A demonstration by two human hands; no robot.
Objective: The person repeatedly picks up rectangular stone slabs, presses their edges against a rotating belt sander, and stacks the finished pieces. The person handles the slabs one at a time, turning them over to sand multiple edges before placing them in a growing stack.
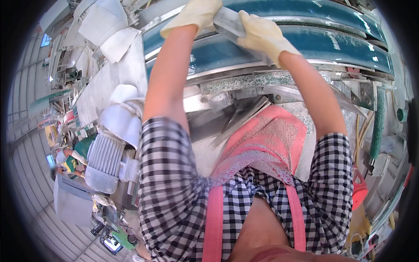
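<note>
Both my hands wear cream rubber gloves and reach out over wet teal conveyor belts [323,39]. Between them is a grey, flat-sided slab [230,24], tilted, its lower right end smeared by motion. My left hand [195,16] is closed at the slab's upper left end, its fingertips partly cut off by the picture's top. On the slab's right side, my right hand [262,36] grips the edge, with its fingers partly hidden. A pink apron [266,135] covers my front, below the belts.
A speckled green metal rail [248,82] runs along the belts' near side. Thin flat pieces [244,118] lean beneath it, beside my apron. To the left stands a ribbed motor [104,153]; farther off is another person [65,157]. A red plastic object [358,188] is at right.
</note>
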